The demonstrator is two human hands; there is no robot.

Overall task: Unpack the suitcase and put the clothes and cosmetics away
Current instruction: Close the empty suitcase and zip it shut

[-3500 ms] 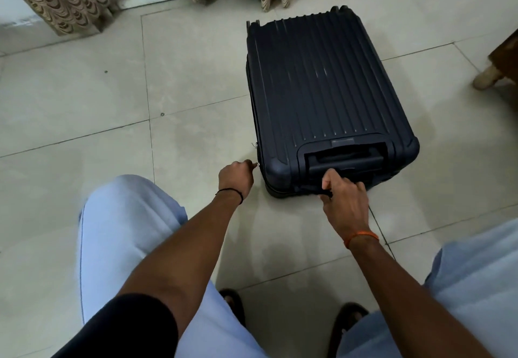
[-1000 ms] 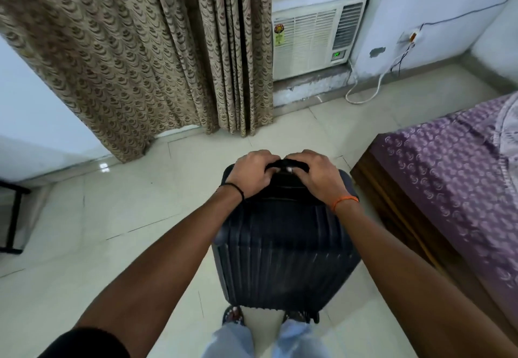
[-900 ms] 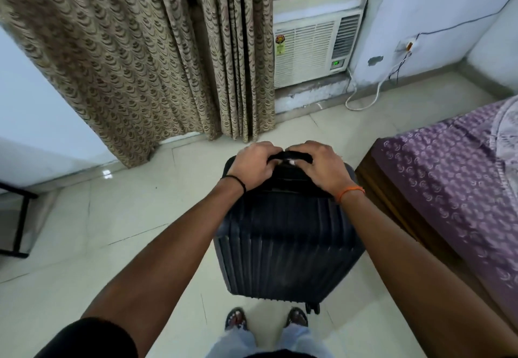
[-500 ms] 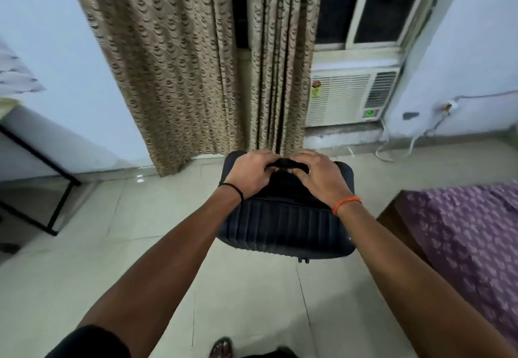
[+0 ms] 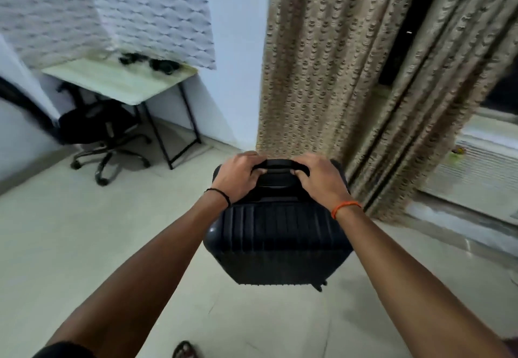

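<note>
I see a pale tiled floor [image 5: 84, 245] under me. On it stand a black office chair [image 5: 103, 128] and a light-topped surface [image 5: 117, 83] on black legs in the corner, with blurred dark items [image 5: 151, 63] lying on top.

No text, label, brand, number or sign can be read anywhere in this view. A small yellowish sticker [image 5: 457, 151] sits at the upper left corner of the air conditioner [image 5: 476, 178] at the right edge, but it is blurred and nothing on it is legible. The dark ribbed suitcase [image 5: 277, 242] shows no legible logo or tag on its visible faces.
</note>
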